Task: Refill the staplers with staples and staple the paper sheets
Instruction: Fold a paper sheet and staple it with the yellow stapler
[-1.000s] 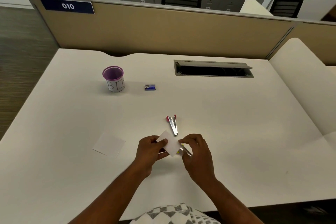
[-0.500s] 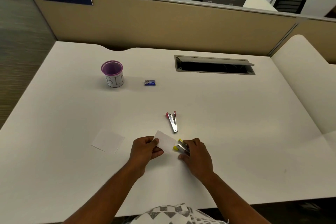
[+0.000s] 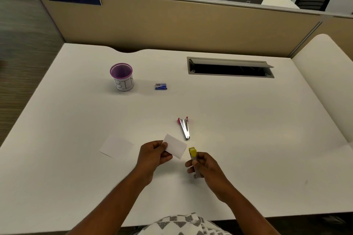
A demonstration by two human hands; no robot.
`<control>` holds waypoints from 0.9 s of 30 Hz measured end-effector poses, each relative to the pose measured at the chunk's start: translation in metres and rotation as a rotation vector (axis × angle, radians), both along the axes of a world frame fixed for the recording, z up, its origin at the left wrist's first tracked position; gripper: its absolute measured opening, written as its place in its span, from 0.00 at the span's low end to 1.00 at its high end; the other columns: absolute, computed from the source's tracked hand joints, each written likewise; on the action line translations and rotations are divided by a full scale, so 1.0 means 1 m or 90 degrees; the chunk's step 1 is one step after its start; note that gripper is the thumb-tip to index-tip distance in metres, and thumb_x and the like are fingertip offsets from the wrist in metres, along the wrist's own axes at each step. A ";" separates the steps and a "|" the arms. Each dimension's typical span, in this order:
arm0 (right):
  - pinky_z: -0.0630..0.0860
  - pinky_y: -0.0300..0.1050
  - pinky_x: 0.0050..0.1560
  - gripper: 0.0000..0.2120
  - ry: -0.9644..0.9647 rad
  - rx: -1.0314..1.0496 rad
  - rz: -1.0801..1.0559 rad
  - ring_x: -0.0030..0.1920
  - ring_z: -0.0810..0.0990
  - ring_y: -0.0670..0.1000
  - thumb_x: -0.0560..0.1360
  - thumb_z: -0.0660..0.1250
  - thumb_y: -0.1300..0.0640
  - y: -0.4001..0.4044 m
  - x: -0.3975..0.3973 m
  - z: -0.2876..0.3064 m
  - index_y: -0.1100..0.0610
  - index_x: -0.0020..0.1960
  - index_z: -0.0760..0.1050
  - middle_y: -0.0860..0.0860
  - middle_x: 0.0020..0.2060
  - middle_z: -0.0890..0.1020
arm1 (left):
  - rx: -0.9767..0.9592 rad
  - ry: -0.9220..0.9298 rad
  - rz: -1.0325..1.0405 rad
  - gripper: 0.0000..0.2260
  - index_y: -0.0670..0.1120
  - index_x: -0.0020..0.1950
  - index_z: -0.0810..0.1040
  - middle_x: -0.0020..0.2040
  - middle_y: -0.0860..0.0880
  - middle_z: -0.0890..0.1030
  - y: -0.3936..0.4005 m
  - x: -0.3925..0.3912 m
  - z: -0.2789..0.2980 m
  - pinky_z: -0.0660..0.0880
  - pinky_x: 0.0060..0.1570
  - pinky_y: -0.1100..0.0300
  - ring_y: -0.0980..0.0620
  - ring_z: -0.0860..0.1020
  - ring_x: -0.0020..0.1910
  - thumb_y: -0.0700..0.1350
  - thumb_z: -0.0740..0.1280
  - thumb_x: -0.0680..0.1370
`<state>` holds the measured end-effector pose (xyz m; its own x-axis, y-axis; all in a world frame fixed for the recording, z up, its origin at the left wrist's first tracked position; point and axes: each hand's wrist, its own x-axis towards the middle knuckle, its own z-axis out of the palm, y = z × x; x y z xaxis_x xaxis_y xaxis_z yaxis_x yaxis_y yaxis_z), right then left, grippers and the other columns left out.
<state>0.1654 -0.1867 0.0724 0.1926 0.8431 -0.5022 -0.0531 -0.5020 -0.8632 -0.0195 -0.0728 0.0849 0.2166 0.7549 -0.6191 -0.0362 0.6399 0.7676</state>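
Item, left hand (image 3: 152,155): we pinch the small paper sheets (image 3: 175,146) by one edge, raised just left of the yellow stapler (image 3: 193,158), free edge offered to it. Item, right hand (image 3: 205,166): wrapped round that stapler, nose forward, seemingly ready to bite. Red stapler (image 3: 183,127): beyond it on the bench (image 3: 248,129), splayed open, probably awaiting staples. Staple box (image 3: 161,86): farther beyond. Spare sheet (image 3: 116,148): well left.
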 end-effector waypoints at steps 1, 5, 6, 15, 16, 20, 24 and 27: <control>0.80 0.49 0.50 0.09 0.006 0.003 0.009 0.48 0.85 0.52 0.84 0.62 0.59 -0.001 -0.003 0.002 0.55 0.63 0.74 0.52 0.51 0.87 | 0.003 0.006 -0.003 0.10 0.40 0.61 0.79 0.54 0.39 0.84 0.000 0.000 0.000 0.84 0.52 0.50 0.43 0.85 0.50 0.40 0.67 0.81; 0.79 0.47 0.48 0.09 0.032 0.014 0.040 0.47 0.83 0.50 0.84 0.62 0.62 -0.001 -0.011 0.007 0.58 0.63 0.74 0.55 0.51 0.86 | 0.013 -0.004 -0.011 0.05 0.44 0.55 0.82 0.50 0.42 0.86 -0.003 0.003 0.000 0.84 0.44 0.57 0.47 0.86 0.46 0.40 0.68 0.81; 0.78 0.47 0.47 0.09 0.034 0.018 0.049 0.47 0.83 0.50 0.84 0.62 0.62 0.000 -0.013 0.008 0.58 0.63 0.74 0.55 0.51 0.86 | 0.015 -0.005 -0.012 0.04 0.46 0.52 0.82 0.48 0.42 0.86 -0.003 0.003 0.001 0.83 0.42 0.59 0.47 0.87 0.44 0.39 0.68 0.81; 0.74 0.41 0.39 0.13 -0.046 0.002 0.047 0.39 0.78 0.44 0.80 0.67 0.45 0.007 -0.021 0.006 0.52 0.59 0.76 0.48 0.47 0.86 | 0.040 0.014 -0.101 0.08 0.40 0.58 0.83 0.52 0.44 0.87 -0.012 0.009 0.002 0.83 0.50 0.57 0.48 0.86 0.50 0.40 0.67 0.81; 0.74 0.40 0.39 0.12 -0.049 0.009 0.041 0.38 0.77 0.44 0.80 0.67 0.45 0.007 -0.021 0.005 0.52 0.58 0.77 0.48 0.46 0.86 | 0.040 0.013 -0.110 0.09 0.40 0.58 0.83 0.53 0.43 0.86 -0.012 0.009 0.001 0.83 0.52 0.56 0.48 0.86 0.51 0.40 0.67 0.81; 0.75 0.39 0.38 0.10 -0.060 0.039 0.013 0.36 0.78 0.43 0.80 0.67 0.45 0.007 -0.023 0.004 0.50 0.56 0.80 0.47 0.44 0.86 | 0.039 0.008 -0.107 0.10 0.39 0.60 0.82 0.54 0.42 0.86 -0.014 0.009 0.002 0.83 0.52 0.56 0.47 0.86 0.52 0.40 0.67 0.81; 0.78 0.40 0.37 0.11 -0.072 0.048 -0.033 0.38 0.81 0.44 0.79 0.68 0.44 0.008 -0.025 0.005 0.50 0.54 0.82 0.48 0.44 0.87 | 0.041 0.007 -0.113 0.12 0.38 0.62 0.80 0.56 0.42 0.85 -0.016 0.009 0.003 0.82 0.56 0.52 0.45 0.85 0.54 0.41 0.67 0.81; 0.80 0.41 0.38 0.10 -0.077 0.050 -0.053 0.39 0.83 0.45 0.80 0.68 0.46 0.008 -0.027 0.004 0.51 0.54 0.83 0.48 0.43 0.87 | 0.050 -0.001 -0.111 0.13 0.38 0.63 0.80 0.56 0.41 0.85 -0.017 0.008 0.005 0.82 0.57 0.51 0.45 0.85 0.54 0.42 0.69 0.80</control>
